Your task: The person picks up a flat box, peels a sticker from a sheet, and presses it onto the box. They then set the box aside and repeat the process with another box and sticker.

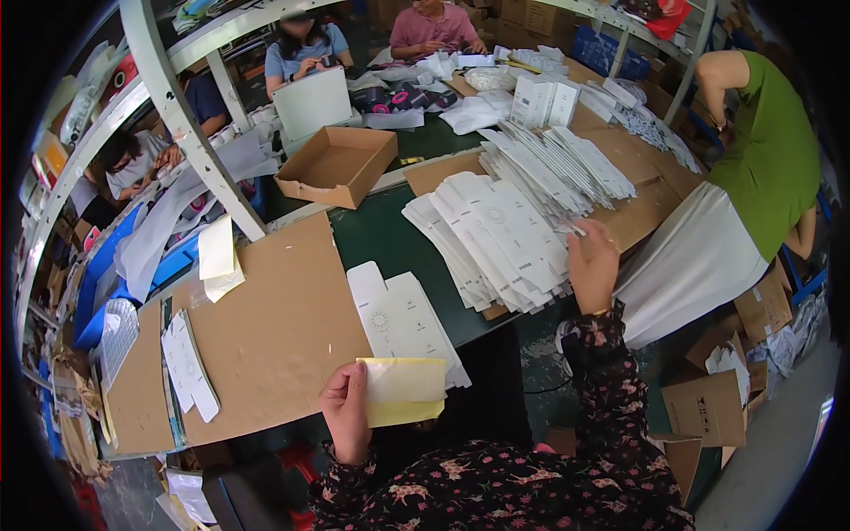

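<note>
My left hand grips a yellow sheet with a paler upper part between thumb and fingers at the table's front edge. Just behind the sheet lie flat, unfolded white box blanks with printed line drawings. My right hand is at the right edge of a fanned stack of similar white box blanks. Its fingers are bent with thumb and forefinger close together; whatever small thing is between them is too small to make out.
More white blanks lie behind the stack. A brown cardboard sheet covers the left of the table, with another white blank on it. An open brown tray stands behind. A person in green bends at right; others sit beyond.
</note>
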### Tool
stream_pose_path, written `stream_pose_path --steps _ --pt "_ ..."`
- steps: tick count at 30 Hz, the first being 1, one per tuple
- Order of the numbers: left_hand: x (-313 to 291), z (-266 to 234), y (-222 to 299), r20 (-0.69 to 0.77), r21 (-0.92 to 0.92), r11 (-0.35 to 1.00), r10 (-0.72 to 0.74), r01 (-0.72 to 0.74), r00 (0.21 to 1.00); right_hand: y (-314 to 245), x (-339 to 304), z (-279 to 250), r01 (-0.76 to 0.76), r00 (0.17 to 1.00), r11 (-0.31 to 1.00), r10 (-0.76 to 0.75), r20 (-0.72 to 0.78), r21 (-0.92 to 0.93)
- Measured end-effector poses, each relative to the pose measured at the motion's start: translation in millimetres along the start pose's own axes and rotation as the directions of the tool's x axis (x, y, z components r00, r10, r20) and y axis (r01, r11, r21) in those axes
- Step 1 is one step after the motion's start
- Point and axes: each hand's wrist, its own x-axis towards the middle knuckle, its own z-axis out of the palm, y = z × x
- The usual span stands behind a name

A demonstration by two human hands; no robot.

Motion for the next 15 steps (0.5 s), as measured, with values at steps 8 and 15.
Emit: stream_pose_path --steps 8,15 --pt "14.9 22.5 10.1 -0.034 0.087 0.993 0.088 -0.085 0.996 -131.0 -48.7 -8.2 -0.229 0.862 0.819 -0.080 0.500 0.526" --pt "6.9 19.4 16.6 -0.002 0.045 0.990 0.136 -0.136 0.991 -165.7 -73.1 26.6 0.037 0.760 0.777 -0.430 0.487 0.628"
